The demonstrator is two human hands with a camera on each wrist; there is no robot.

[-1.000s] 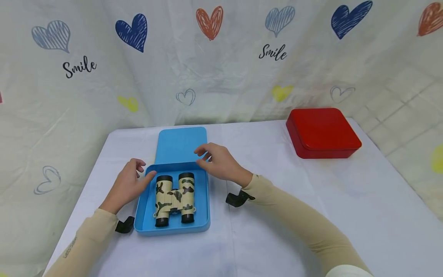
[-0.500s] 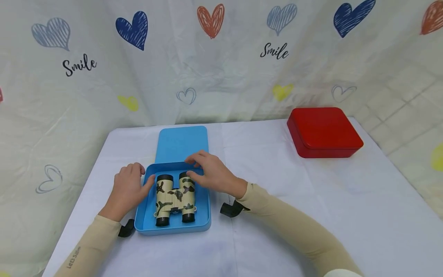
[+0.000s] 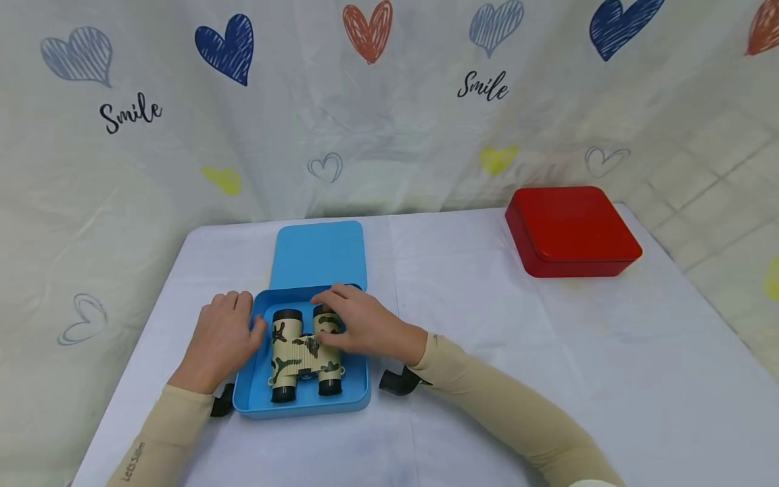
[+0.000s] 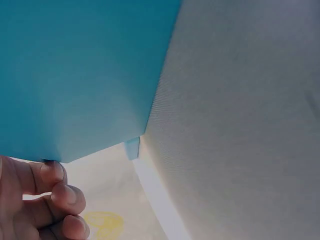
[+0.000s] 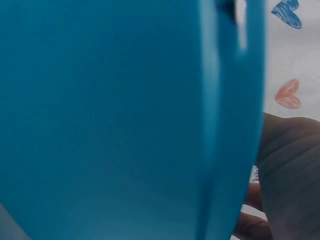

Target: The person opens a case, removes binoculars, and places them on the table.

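A pair of camouflage binoculars (image 3: 291, 362), beige with dark blotches and black barrel ends, lies in a shallow blue box (image 3: 302, 408). My right hand (image 3: 369, 326) is over the right barrel, with the thumb near its middle and the curved fingers across its far end. At the box's left rim is my left hand (image 3: 223, 340), thumb over the rim and loosely bent fingers outside. In the left wrist view the fingertips (image 4: 70, 195) are right at the edge of the blue wall (image 4: 75, 85). The box wall (image 5: 125, 120) fills most of the right wrist view, hiding the binoculars.
A flat blue lid (image 3: 318, 253) lies directly behind the box. Toward the back right of the table stands a closed red box (image 3: 575, 226). White cloth covers the table (image 3: 475, 284), and a curtain (image 3: 414, 128) printed with hearts hangs behind it.
My right hand has come from the box's far right corner, nearer and leftward, over the right barrel. The left hand has turned slightly and stayed by the left rim. The binoculars have not moved.
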